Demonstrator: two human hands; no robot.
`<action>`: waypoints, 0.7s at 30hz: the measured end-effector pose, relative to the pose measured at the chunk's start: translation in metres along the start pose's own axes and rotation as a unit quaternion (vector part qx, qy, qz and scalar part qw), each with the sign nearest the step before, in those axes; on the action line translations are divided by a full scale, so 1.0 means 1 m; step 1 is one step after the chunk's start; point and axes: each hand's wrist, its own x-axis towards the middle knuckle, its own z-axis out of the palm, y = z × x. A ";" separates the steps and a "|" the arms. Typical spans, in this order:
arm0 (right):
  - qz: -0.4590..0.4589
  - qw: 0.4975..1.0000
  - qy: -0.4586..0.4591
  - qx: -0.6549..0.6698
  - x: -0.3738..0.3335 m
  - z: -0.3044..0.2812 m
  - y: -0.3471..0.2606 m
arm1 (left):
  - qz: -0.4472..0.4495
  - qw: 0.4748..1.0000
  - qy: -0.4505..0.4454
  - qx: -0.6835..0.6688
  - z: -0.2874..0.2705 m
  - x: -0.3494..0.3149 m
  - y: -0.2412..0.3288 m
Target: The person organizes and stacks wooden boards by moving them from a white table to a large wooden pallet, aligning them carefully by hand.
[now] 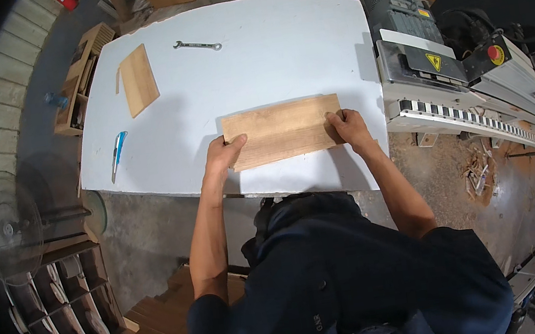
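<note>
A rectangular wooden board (pixel 284 130) with light grain is held level between my two hands at the near side of the white table (pixel 252 60). My left hand (pixel 228 152) grips its left end, thumb on top and fingers hidden underneath. At the right end, my right hand (pixel 348 126) closes on the board the same way. A second wooden board (pixel 139 81) lies at the table's far left, with a thin wood strip (pixel 118 80) beside it. Toward the left edge rests a blue utility knife (pixel 119 156). A combination wrench (pixel 198 45) lies near the back.
Right of the table stands a machine with a grey motor (pixel 391 2), a red stop button (pixel 495 52) and a long toothed rail (pixel 472 114). A floor fan (pixel 8 231) and a shelf of rolls (pixel 63 319) are at left. Wood scraps (pixel 479 175) litter the right floor.
</note>
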 end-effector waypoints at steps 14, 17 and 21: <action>-0.173 0.956 0.010 0.238 -0.015 -0.012 -0.027 | 0.224 0.963 0.151 -0.003 0.016 -0.037 -0.017; -0.170 0.961 -0.005 0.217 -0.011 -0.011 -0.004 | 0.292 0.941 0.171 -0.014 0.023 -0.039 -0.034; -0.155 0.961 -0.040 0.228 -0.012 -0.011 0.014 | 0.318 0.932 0.168 -0.031 0.028 -0.045 -0.040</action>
